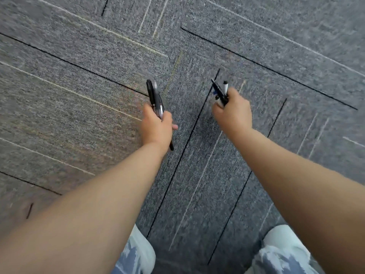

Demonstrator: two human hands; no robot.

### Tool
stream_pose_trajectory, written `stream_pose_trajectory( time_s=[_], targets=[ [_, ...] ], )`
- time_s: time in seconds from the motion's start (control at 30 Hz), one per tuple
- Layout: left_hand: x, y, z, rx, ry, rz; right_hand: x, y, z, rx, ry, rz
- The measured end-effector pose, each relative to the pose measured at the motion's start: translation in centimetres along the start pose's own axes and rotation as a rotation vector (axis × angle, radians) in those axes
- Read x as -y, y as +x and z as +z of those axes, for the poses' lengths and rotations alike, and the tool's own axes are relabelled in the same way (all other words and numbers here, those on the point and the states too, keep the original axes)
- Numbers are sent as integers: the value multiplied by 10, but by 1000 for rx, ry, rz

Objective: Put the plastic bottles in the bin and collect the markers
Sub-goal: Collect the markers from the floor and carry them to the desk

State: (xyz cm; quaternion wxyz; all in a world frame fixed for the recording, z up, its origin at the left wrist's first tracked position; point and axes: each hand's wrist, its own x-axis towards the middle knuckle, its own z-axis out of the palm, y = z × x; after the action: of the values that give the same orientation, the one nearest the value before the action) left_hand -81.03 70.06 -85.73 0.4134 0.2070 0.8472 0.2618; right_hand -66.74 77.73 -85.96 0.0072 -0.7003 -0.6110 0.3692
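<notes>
Markers are held in both hands above a grey carpet. The left hand (157, 127) is closed around a small bundle of black markers (156, 99); their upper ends project forward past the thumb, and one lower end shows below the wrist. How many are in that bundle cannot be told, since the barrels overlap and the picture is smeared. The right hand (232, 113) is closed around a second bunch of markers (221, 91), in which a black barrel, a white barrel with a dark cap and a trace of blue can be made out; their ends stand up and fan slightly apart.

From this, the collecting of the markers is judged to be well advanced or finished, as no loose marker is seen on the carpet tiles (79, 76) in view. The state of the bottle part of the task cannot be judged: no plastic bottle and no bin are shown. What is left is therefore thought to be the carrying of the markers to wherever they belong, and possibly the bottles.

Around the hands only the patterned floor is visible, crossed by dark and pale lines, with the person's pale patterned trousers (138, 256) at the lower edge. Nothing is seen standing in the way. The loosely fanned bunch in the right hand is judged the likelier to slip.
</notes>
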Motion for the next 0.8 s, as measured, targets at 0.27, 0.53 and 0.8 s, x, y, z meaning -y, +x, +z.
stream_pose_trajectory(
  time_s=[0.27, 0.53, 0.8],
  targets=[
    [19, -71, 26, 45, 211, 116, -62, -87, -23, -5, 21, 37],
    [-8, -158, 12, 147, 281, 300, -74, -171, -95, -30, 117, 104],
    [-103, -320, -91, 175, 252, 577, -30, -337, -228, -250, 92, 37]
  ],
)
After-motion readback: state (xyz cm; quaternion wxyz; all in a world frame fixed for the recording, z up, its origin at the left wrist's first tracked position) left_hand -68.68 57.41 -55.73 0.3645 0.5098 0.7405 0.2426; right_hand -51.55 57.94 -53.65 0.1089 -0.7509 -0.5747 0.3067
